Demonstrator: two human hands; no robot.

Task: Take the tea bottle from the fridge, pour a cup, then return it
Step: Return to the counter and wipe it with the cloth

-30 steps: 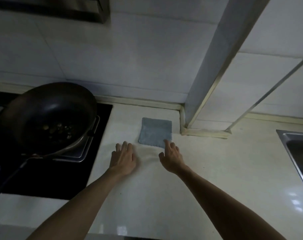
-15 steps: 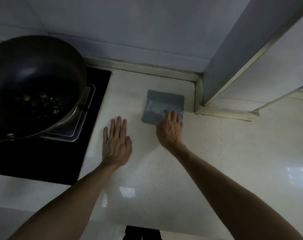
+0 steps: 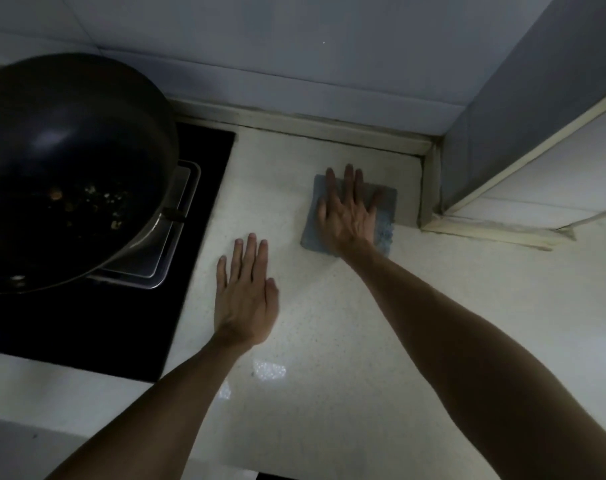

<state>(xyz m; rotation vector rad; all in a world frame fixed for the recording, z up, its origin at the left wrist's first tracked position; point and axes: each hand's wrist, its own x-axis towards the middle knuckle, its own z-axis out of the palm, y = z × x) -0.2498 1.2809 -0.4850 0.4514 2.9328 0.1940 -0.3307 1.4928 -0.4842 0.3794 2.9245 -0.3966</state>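
No tea bottle, cup or fridge shows in the head view. My right hand (image 3: 346, 209) lies flat with spread, straight fingers on a square blue-grey cloth (image 3: 386, 223) on the white countertop (image 3: 329, 341). My left hand (image 3: 246, 292) rests palm down on the bare counter, fingers straight and together, just left of and nearer than the cloth. Neither hand holds anything.
A dark wok (image 3: 69, 168) with food scraps sits on a black cooktop (image 3: 86, 323) at the left. A tiled wall (image 3: 294, 46) runs along the back. A boxed column (image 3: 519, 116) juts onto the counter right of the cloth.
My right hand slid forward from the cloth's near edge until it lies fully over the cloth. The view tipped down and closer. My left hand stayed flat on the counter.
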